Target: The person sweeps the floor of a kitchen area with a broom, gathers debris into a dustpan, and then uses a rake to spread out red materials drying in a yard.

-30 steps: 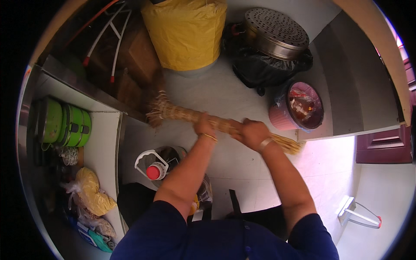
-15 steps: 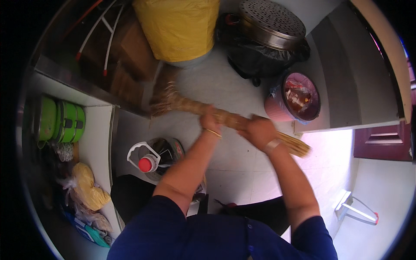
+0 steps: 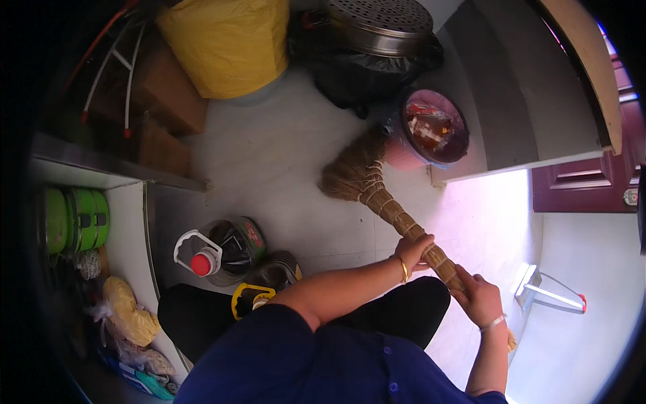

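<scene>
A straw broom point(image 3: 390, 207) slants across the floor in front of me, its brown bristle head at the far end beside the pink bin. My left hand point(image 3: 414, 252), with a gold bangle at its wrist, is closed round the middle of the bound handle. Lower down, my right hand point(image 3: 480, 296) grips the same handle near its end; a pale band circles that wrist. The pink trash bin point(image 3: 437, 131) has a plastic liner and holds wrappers and other litter.
At left stand a large bottle with a red cap point(image 3: 202, 264) and a yellow-handled container point(image 3: 250, 298). A yellow-covered bucket point(image 3: 229, 47) and a steamer pot point(image 3: 380, 27) on black plastic are at the back. Green lunch boxes point(image 3: 87, 219) sit on the left shelf.
The broom has swung from the left side of the floor to the right, its head now near the bin. Both hands moved right and nearer with it. My view shifted slightly.
</scene>
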